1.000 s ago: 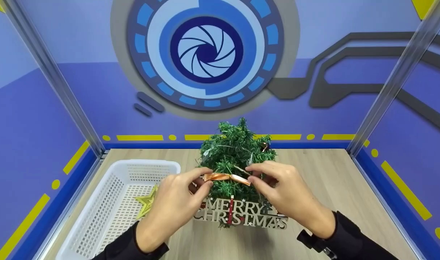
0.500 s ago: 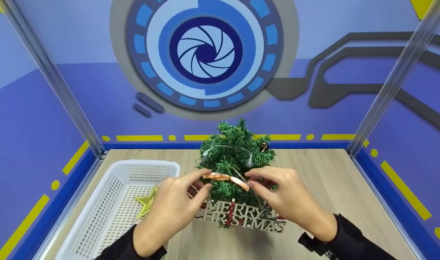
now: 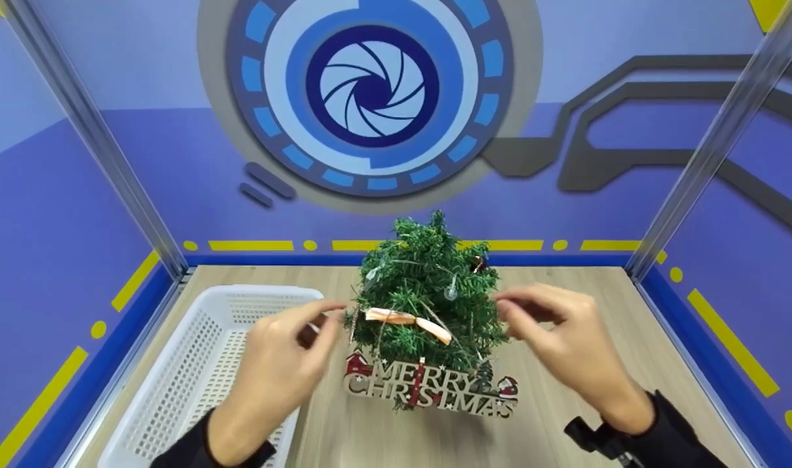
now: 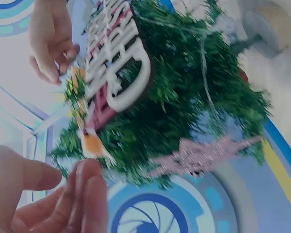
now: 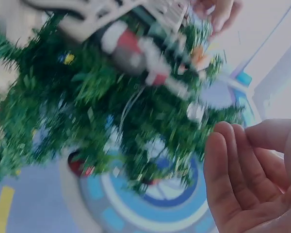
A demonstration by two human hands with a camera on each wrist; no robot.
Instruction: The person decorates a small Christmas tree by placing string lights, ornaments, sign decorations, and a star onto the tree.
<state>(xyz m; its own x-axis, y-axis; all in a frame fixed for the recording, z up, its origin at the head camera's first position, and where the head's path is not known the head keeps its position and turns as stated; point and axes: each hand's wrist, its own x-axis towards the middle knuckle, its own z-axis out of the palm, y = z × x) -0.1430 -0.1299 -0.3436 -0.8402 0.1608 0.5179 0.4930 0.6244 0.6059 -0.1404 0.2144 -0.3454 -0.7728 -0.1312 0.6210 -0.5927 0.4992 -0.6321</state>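
Observation:
A small green Christmas tree (image 3: pixel 428 266) stands at the middle of the table. Across its front lies an orange-and-white bow-like strip (image 3: pixel 391 316), narrowed at the middle. Below it hangs a wooden "Merry Christmas" sign (image 3: pixel 428 389) with a small Santa at its right end. My left hand (image 3: pixel 289 344) is beside the tree's left edge, fingers loosely bent with nothing between them. On the other side, my right hand (image 3: pixel 562 351) hovers with fingertips near the branches, holding nothing. In the left wrist view, a pink glittery ornament (image 4: pixel 199 154) hangs on the tree.
A white perforated basket (image 3: pixel 204 338) sits to the left, partly covered by the left hand and forearm. Clear bulbs (image 3: pixel 450 292) on a wire circle the tree. A dark red bauble (image 5: pixel 80 162) hangs among the branches. Printed panels (image 3: pixel 155 188) enclose the table.
Both hands have let go of the strip's ends and moved apart, the left one leftward and the right one rightward. The strip stays on the tree. The yellow star in the basket is now hidden.

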